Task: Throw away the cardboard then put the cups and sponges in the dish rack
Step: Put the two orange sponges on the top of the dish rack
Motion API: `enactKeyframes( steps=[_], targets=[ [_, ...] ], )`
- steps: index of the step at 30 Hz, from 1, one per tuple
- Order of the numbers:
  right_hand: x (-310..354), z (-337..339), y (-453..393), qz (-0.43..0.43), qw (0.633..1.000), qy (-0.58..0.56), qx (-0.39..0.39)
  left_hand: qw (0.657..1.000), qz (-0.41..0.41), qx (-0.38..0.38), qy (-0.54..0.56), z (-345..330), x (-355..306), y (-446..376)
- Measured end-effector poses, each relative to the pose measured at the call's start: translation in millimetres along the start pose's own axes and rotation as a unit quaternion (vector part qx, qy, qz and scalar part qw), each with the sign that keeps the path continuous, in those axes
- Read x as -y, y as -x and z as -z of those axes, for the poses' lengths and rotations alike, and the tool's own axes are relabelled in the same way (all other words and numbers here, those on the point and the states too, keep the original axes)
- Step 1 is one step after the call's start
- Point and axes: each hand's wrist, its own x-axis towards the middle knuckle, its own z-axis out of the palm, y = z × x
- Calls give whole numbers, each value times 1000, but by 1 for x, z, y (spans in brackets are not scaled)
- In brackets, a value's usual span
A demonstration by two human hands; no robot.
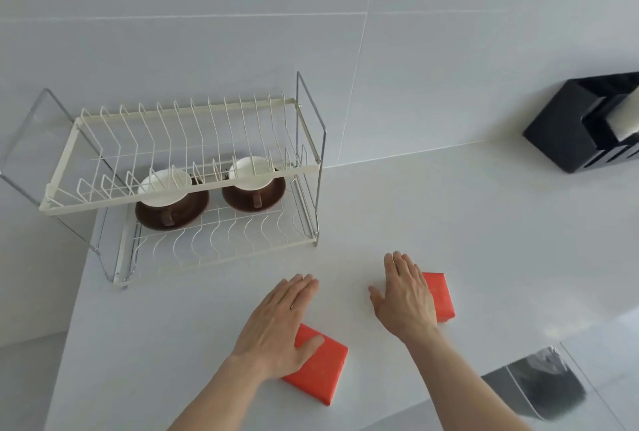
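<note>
**Hands flat on two red sponges**

Left hand (pixel 276 323) and right hand (pixel 406 296), fingers spread, unclenched, each resting atop a sponge (pixel 320 366) (pixel 441 296) on white counter (pixel 449 206). Two cups (pixel 172 200) (pixel 253 188) in dish rack (pixel 179 188), lower tier.

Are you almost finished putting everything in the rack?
Partly. Both cups already sit on saucers on the lower shelf of the dish rack, and no cardboard is in sight, so that step looks done. In hand: the left hand and right hand each lie flat, one on each of the two orange sponges on the counter. Left: lifting both sponges into the rack.
</note>
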Motion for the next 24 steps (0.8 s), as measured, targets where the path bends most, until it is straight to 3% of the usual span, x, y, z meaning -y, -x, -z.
enactKeyframes(
  steps=[9, 15, 24],
  targets=[
    [-15, -7, 28, -70, 993, -43, 83, 991, -78, 108, 19, -19, -9, 32],
    [11, -9, 31, -35, 996, -26, 79, 997, -24, 71, 21, -18, 3, 37],
    [34, -21, 25, 116, 990, -48, 65, 996, 81, 11, -20, -15, 37, 39]
  ],
)
